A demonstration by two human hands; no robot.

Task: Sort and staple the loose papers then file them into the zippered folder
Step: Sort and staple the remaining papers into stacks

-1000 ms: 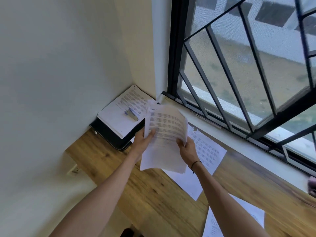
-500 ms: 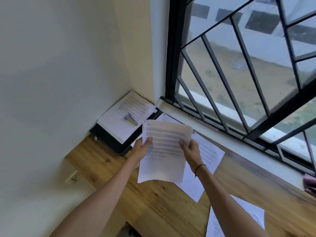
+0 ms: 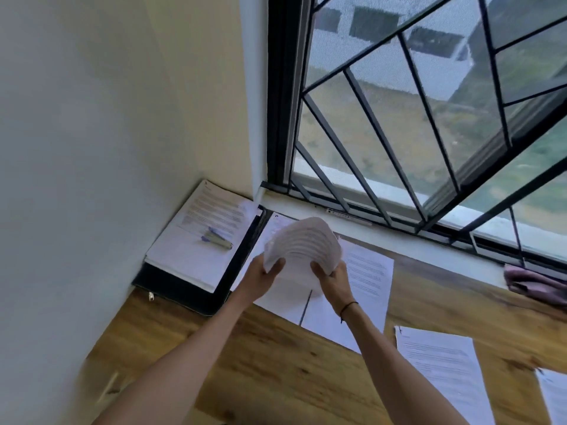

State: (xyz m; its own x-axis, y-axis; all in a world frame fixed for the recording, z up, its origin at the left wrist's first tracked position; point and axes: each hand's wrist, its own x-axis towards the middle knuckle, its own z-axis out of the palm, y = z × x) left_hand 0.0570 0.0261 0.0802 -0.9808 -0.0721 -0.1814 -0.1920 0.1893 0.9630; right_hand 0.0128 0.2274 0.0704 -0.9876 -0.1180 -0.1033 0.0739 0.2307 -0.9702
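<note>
papers point(image 3: 302, 243) sit bunched between both hands, lifted above the wooden table point(image 3: 260, 357), and the bundle bows upward in an arch so its top edge fans into thin curved layers. nearest the camera, two bare forearms reach up from the bottom of the view. the left hand point(image 3: 260, 279) grips the bundle's left lower edge, thumb curled over the front, and the right hand point(image 3: 333, 279) grips the right lower edge the same way, with a thin dark band point(image 3: 348, 308) around its wrist. the bundle rises up and away from both palms, toward the window.

on the table to the right lies a loose printed sheet point(image 3: 441, 372), and another sheet point(image 3: 555, 400) is cut off by the right edge of the view. directly under the hands more printed sheets point(image 3: 368, 271) lie flat and overlapping (how many is hard to tell).

further back on the left, an open black zippered folder point(image 3: 184, 289) lies against the wall, its zipper pull point(image 3: 151, 296) showing at the near corner. a stack of printed pages point(image 3: 199, 237) rests on it, and a small blue and grey object point(image 3: 216, 237), too blurred to name, lies on top of that stack.

at the far right a pink cloth point(image 3: 534, 282) rests near the windowsill point(image 3: 399, 237). beyond it stands the window with its dark metal grille point(image 3: 383, 133).
</note>
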